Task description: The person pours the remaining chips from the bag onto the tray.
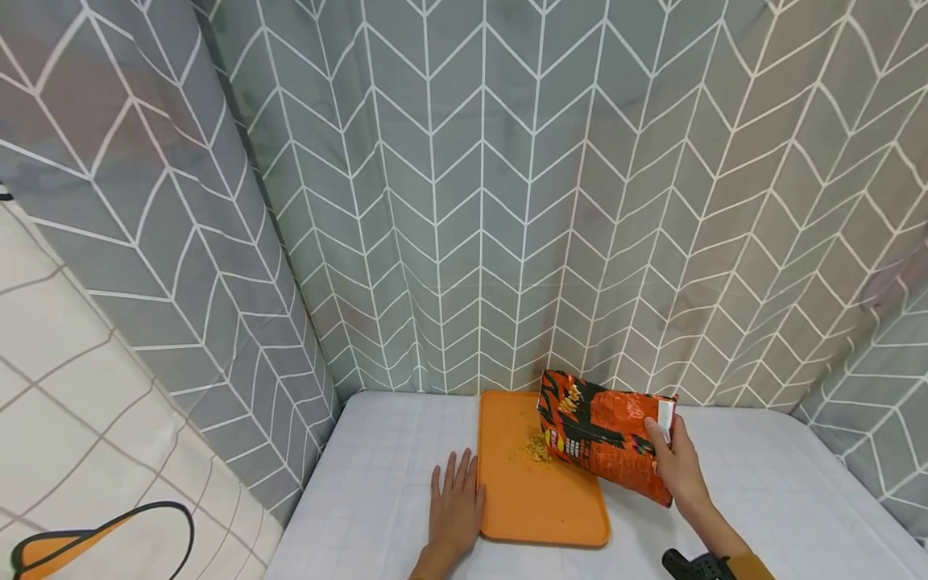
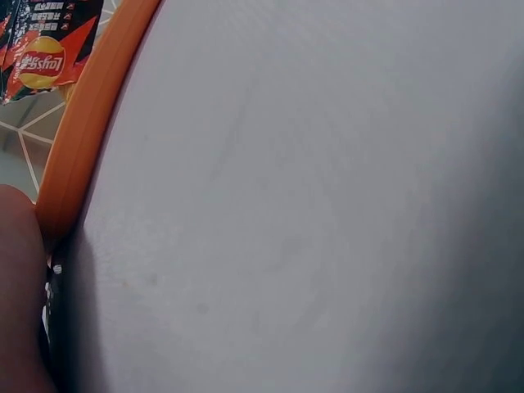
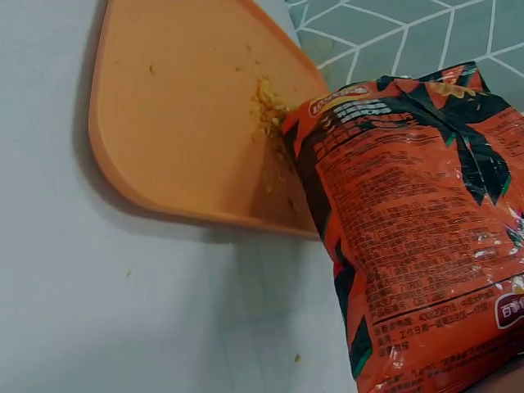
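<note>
Held the orange-and-black chip bag (image 1: 609,435) tilted over the right side of the orange tray (image 1: 532,507), gripping one end between thumb and fingers of the right hand (image 1: 680,469). Could not tell any contact between bag and tray. Saw yellow crumbs (image 1: 538,448) on the tray, just beside the bag's other end. Rested the left hand (image 1: 455,509), with fingers straight, on the white cloth (image 1: 384,475), with thumb against the tray's left edge. Saw behind these a grey patterned curtain (image 1: 464,201).

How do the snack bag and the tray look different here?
The snack bag is red-orange and black with printing; the tray is plain orange. The right hand holds the snack bag tilted, while the tray lies flat on the white surface. The snack bag looks crinkled and glossy; the tray looks smooth. Both have orange tones.
</note>
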Available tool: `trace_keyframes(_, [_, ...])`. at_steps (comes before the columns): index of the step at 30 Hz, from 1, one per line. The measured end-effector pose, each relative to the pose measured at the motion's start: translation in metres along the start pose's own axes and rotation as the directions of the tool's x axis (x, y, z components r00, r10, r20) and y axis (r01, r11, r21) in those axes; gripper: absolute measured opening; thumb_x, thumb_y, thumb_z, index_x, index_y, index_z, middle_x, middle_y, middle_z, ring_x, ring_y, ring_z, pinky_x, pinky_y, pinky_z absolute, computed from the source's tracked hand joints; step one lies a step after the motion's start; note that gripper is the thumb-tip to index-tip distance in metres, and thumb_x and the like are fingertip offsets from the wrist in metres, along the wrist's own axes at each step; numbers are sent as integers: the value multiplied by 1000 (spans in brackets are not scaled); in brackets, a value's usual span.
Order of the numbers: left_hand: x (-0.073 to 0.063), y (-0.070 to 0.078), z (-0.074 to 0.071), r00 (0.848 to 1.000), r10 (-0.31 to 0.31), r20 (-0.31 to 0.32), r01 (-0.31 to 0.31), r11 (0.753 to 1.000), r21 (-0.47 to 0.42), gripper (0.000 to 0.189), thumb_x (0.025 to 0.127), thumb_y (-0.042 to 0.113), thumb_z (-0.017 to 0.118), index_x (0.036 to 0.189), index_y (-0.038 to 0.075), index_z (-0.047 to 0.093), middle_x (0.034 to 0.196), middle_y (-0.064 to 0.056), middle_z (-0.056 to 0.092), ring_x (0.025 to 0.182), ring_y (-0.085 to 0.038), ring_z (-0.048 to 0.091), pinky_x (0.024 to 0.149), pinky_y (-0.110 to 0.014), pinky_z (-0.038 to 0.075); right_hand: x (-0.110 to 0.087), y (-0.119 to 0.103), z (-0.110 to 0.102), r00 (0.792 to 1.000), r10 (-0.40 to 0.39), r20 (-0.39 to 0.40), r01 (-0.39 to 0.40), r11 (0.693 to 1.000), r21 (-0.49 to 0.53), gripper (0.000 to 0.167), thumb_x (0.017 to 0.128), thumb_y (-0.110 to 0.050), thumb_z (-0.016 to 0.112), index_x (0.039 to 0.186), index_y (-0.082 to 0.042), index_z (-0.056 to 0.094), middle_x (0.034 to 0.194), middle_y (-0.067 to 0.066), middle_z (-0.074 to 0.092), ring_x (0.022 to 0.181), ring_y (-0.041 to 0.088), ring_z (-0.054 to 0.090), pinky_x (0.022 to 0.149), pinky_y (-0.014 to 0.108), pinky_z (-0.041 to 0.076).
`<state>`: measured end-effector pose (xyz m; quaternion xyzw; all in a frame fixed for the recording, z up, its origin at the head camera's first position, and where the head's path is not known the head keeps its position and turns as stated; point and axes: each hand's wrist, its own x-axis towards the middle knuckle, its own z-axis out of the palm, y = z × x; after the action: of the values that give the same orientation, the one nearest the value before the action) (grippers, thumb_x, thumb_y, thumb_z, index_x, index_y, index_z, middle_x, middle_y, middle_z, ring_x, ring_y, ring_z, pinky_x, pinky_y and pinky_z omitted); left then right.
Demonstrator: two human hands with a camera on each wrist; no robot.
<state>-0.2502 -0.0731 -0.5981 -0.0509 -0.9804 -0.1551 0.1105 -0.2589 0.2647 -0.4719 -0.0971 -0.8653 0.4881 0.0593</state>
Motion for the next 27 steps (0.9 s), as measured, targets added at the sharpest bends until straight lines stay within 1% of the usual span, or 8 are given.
trace_keyframes(3, [-1, 1, -1, 1000, 5, -9, -5, 1000, -6, 57, 108, 44, 43, 156, 13, 45, 167, -1, 40, 158, -29, 30, 129, -56, 19, -1, -3, 0, 1000, 12, 18, -13, 997, 76, 71, 109, -55, 29, 157, -5, 17, 138, 25, 48, 87, -5, 48, 72, 12, 46])
trace_keyframes(5, [-1, 1, -2, 1000, 8, -19, -8, 1000, -18, 57, 108, 43, 43, 156, 13, 45, 167, -2, 40, 158, -30, 30, 129, -57, 19, -1, -5, 1, 1000, 19, 25, -21, 995, 93, 73, 108, -56, 27, 160, -6, 15, 149, 25, 44, 99, -6, 51, 80, 10, 47])
trace_keyframes(11, [0, 2, -4, 1000, 7, -8, -7, 1000, -21, 57, 108, 43, 42, 155, 11, 45, 166, -3, 40, 157, -31, 30, 129, -58, 20, -2, -5, 4, 1000, 25, 4, -26, 997, 70, 73, 110, -54, 23, 159, -1, 14, 151, 30, 42, 130, 37, 49, 109, 49, 47])
trace_keyframes(14, [-1, 2, -5, 1000, 8, -5, -8, 1000, -15, 57, 108, 44, 42, 155, 11, 45, 166, -2, 40, 157, -30, 31, 128, -57, 20, -2, -3, 2, 999, 45, 15, -46, 995, 84, 74, 109, -54, 23, 160, -1, 13, 153, 30, 40, 132, 36, 48, 103, 35, 51])
trace_keyframes(18, [-3, 3, -7, 999, 18, -26, -19, 1000, -13, 56, 109, 43, 41, 155, 12, 45, 166, -3, 41, 157, -30, 31, 128, -57, 21, -1, -4, -2, 995, 75, 59, -85, 980, 178, 76, 108, -57, 23, 164, -10, 5, 160, 25, 33, 122, 11, 50, 81, 6, 44])
trace_keyframes(21, [-2, 3, -7, 999, 23, -33, -24, 999, -24, 56, 109, 42, 40, 155, 11, 45, 166, -3, 41, 157, -30, 31, 128, -57, 21, -1, -3, -4, 997, 60, 44, -66, 984, 165, 72, 109, -55, 25, 162, -9, 11, 149, 26, 39, 101, 3, 48, 74, 10, 44])
trace_keyframes(23, [-2, 2, -7, 999, 21, -29, -22, 999, -39, 56, 109, 42, 40, 155, 11, 44, 166, -3, 40, 157, -31, 30, 129, -57, 19, -3, -2, -4, 999, 37, 10, -37, 997, 72, 69, 109, -54, 25, 156, -3, 18, 140, 25, 46, 93, 0, 47, 72, 12, 43])
trace_keyframes(27, [-3, 3, -8, 1000, 22, -18, -23, 999, -40, 56, 109, 42, 40, 155, 11, 45, 166, -4, 41, 157, -31, 31, 129, -57, 20, -5, 0, -3, 999, 39, 2, -39, 999, 38, 66, 110, -52, 27, 151, -1, 21, 122, 21, 49, 79, 6, 48, 67, 21, 45])
